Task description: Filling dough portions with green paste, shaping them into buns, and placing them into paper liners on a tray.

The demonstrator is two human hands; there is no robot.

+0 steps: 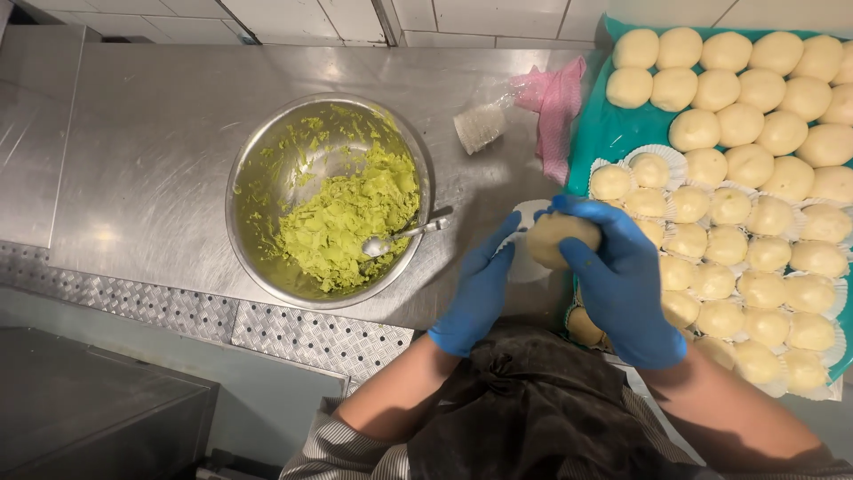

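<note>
Right hand (622, 284) and left hand (480, 298), fingers curled, grip dough ball (555, 236) beside teal tray (600, 133).

The teal tray (593, 133) runs off the right edge and the top of the frame, so you can't see how far the rows of dough balls (740, 124) go. The right hand (622, 284) wraps over the dough ball (553, 238) it holds and hides part of it, plus a few paper cups behind. The spoon (404, 236) bowl is half buried in green paste (351, 222) (can't tell its shape). The small clear cup (480, 126) at upper middle is too blurry to read.
</note>
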